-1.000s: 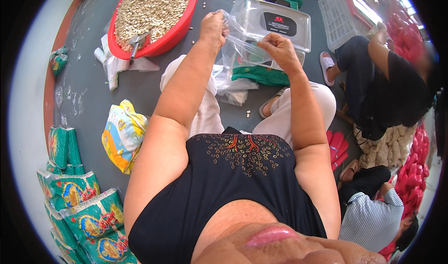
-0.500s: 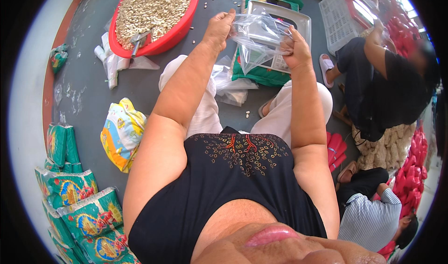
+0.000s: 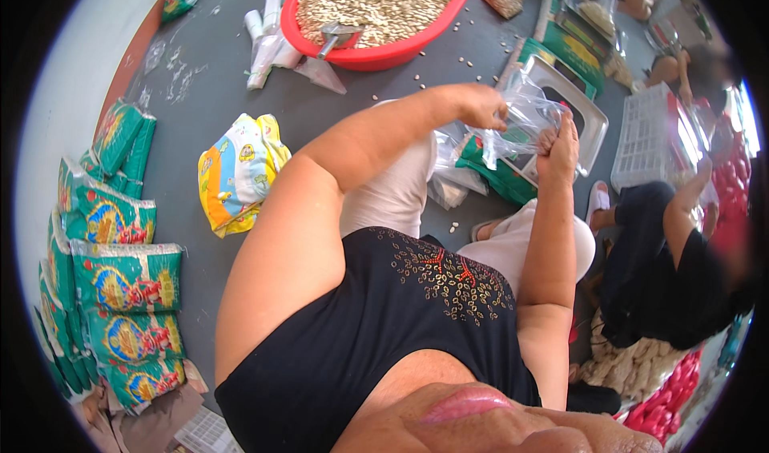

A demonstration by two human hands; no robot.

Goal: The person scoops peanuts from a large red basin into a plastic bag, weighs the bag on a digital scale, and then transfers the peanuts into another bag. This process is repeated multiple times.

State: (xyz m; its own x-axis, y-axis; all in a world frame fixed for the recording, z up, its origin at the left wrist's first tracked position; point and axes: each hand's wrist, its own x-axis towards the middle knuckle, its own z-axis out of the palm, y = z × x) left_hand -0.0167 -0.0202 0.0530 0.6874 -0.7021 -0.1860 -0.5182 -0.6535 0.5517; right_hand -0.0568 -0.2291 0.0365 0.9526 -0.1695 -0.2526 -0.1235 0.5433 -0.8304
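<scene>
A clear plastic bag (image 3: 530, 115) is stretched between my two hands above a scale with a metal tray (image 3: 590, 120). My left hand (image 3: 483, 107), bent at the wrist with its fingers curled down, is closed at the bag's left side; its fingertips are partly hidden. Closed on the bag's right side is my right hand (image 3: 558, 150), thumb and fingers pinched together. No contents show in the bag. Under the scale lies a green packed sack (image 3: 513, 182), and more clear bags (image 3: 448, 190) rest on the floor beside my knee.
Ahead stands a red tub (image 3: 384, 59) of pale beans (image 3: 376, 4) with a metal scoop (image 3: 340, 35). Rolls of bags (image 3: 263, 48) and a patterned cloth bundle (image 3: 243, 173) lie leftward. Green packages (image 3: 128, 281) are stacked far left. A white crate (image 3: 645, 136) and a seated person (image 3: 657, 261) are right.
The view has turned, shifting the tub and bundle rightward in the picture. My left hand has bent inward at the wrist and come closer to my right; the bag is bunched more narrowly.
</scene>
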